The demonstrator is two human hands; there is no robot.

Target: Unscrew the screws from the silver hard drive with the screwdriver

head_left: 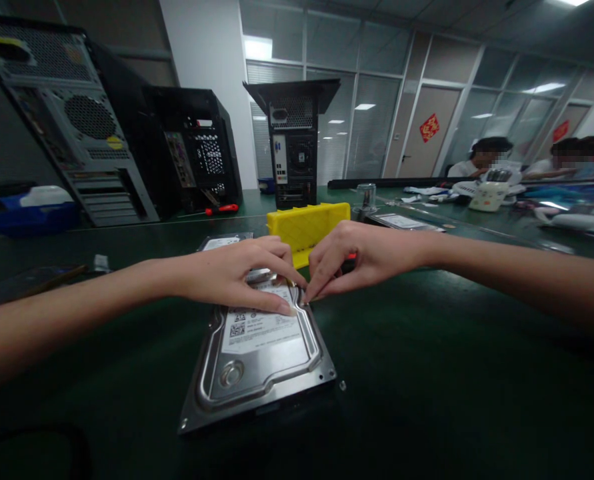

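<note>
A silver hard drive (277, 353) with a white printed label lies flat on the green table. My left hand (231, 270) rests over its far part, thumb on the label and forefinger stretched toward the right edge. My right hand (359, 257) pinches at that same edge, thumb and forefinger together beside my left fingertip. Whatever is between those fingertips is too small to make out. A bit of red and black shows by the right palm; I cannot tell whether it is held. A small shiny screw-like piece (343, 385) lies off the drive's near right corner.
Behind my hands stands a yellow plastic tray (307, 230). Computer cases (295, 153) line the back and left. A red-handled tool (221, 209) lies before them. Another drive (401, 221) and a clear cup (365, 198) are back right. People (487, 160) sit farther off.
</note>
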